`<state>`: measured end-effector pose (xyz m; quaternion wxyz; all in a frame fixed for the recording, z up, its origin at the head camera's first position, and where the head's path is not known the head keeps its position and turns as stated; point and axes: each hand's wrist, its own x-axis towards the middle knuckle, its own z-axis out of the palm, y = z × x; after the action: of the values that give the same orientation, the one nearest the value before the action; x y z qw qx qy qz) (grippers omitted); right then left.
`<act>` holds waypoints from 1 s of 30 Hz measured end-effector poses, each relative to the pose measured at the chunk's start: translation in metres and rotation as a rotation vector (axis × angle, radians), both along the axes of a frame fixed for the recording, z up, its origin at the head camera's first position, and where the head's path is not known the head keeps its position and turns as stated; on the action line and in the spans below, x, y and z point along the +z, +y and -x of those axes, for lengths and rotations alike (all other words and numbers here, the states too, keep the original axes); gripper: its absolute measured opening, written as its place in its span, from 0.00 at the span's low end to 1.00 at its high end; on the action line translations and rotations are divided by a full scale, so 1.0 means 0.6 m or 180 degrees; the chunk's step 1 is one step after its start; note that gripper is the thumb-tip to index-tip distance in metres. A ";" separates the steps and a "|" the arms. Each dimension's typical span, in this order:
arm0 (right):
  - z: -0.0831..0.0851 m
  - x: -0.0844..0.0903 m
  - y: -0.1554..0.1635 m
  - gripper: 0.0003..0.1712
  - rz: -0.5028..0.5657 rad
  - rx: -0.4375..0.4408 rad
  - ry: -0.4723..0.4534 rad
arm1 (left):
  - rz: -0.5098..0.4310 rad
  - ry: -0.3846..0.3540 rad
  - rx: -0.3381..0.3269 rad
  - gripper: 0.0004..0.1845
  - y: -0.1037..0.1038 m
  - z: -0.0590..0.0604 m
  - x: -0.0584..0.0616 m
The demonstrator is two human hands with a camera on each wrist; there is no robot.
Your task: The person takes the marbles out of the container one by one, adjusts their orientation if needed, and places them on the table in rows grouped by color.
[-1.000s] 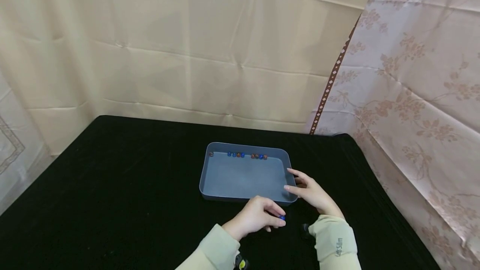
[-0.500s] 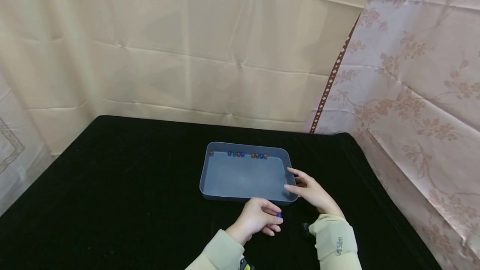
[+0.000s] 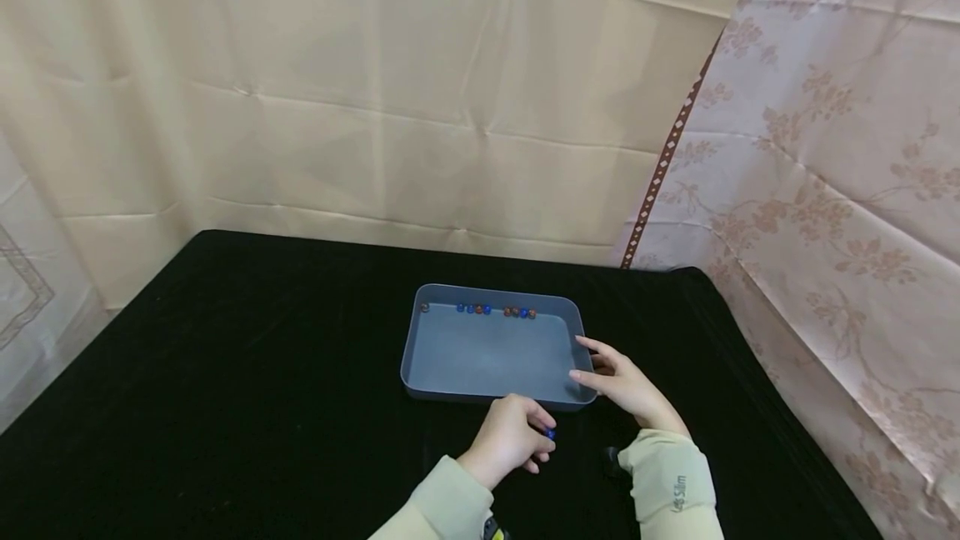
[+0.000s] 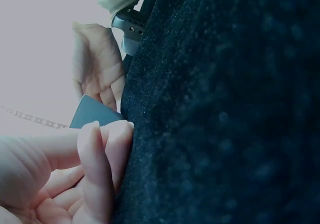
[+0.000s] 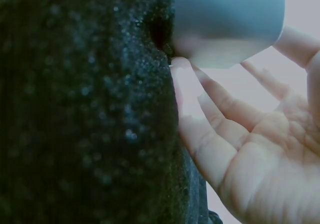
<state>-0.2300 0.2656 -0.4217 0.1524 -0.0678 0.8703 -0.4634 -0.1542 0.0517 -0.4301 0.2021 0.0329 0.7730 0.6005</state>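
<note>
Just in front of the tray, my left hand [image 3: 510, 438] pinches a blue marble [image 3: 550, 433] between thumb and fingers. Fingers hide the marble in the left wrist view. A shallow blue-grey tray [image 3: 487, 357] lies on the black cloth. My right hand [image 3: 626, 386] holds its right side, with the thumb over the rim and other fingers along the outer wall [image 5: 230, 24]. Along the tray's far wall sit a lone brown marble [image 3: 424, 307] at left, a middle group of blue and brown marbles [image 3: 478, 308], and another mixed group of marbles [image 3: 523, 313] further right.
Black cloth [image 3: 247, 390] covers the table around the tray. A cream curtain [image 3: 337, 107] hangs behind, and a floral curtain [image 3: 840, 190] at the right. A small dark object [image 3: 611, 461] sits by the right sleeve.
My left hand has drawn slightly left with the blue marble between its fingers. The right hand stays at the tray's side, and the marbles in the tray keep their places.
</note>
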 end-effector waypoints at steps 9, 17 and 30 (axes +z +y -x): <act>0.000 0.001 0.001 0.36 -0.0036 -0.0048 -0.0029 | 0.0071 0.0079 -0.0008 0.09 0.004 -0.001 -0.001; -0.001 -0.001 -0.003 0.36 -0.0005 -0.0034 -0.0044 | 0.0109 0.0114 0.0000 0.10 0.003 -0.004 0.002; -0.003 0.003 -0.004 0.37 -0.0018 -0.0012 -0.0033 | 0.0556 0.0499 -0.0226 0.09 -0.003 -0.006 0.019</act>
<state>-0.2281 0.2633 -0.4197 0.1563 -0.0633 0.8710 -0.4615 -0.1505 0.0500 -0.4188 0.1643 0.0894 0.8341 0.5189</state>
